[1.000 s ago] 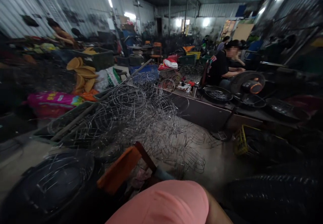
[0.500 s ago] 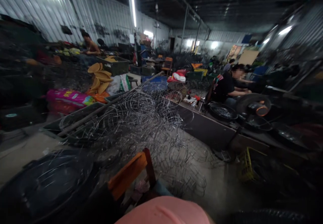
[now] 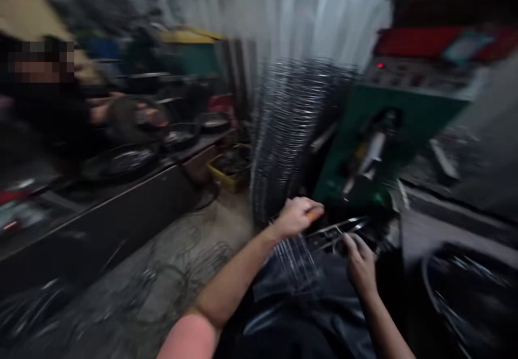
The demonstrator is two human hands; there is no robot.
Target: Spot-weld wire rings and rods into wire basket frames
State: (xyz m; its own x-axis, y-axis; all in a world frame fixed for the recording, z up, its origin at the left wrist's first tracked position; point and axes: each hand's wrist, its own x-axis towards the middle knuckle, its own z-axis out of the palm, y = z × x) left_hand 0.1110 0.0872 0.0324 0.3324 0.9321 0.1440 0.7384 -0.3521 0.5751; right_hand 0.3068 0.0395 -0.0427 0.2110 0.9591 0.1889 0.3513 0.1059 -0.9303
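My left hand [image 3: 297, 216] is closed around a small orange object [image 3: 314, 213], which looks like a handle, though blur hides its kind. Just right of it, my right hand [image 3: 360, 256] has thumb and fingers pinched at a thin metal wire piece [image 3: 334, 235]. Bent wire grids [image 3: 297, 262] lie on the dark apron [image 3: 319, 305] over my lap, below my left hand. In front of both hands stands a green machine [image 3: 404, 137] with a red light and a metal arm sticking out toward me.
A tall stack of wire racks [image 3: 299, 127] rises behind my left hand. Loose wire [image 3: 194, 267] litters the floor at left, beside a low dark board [image 3: 121, 213]. A person [image 3: 48, 110] works beyond it. At right sits a dark tub [image 3: 473, 294] holding metal pieces.
My view has swung right and down, from the wide workshop to the green machine. Both my hands are now in view; before, only a pink sleeve showed.
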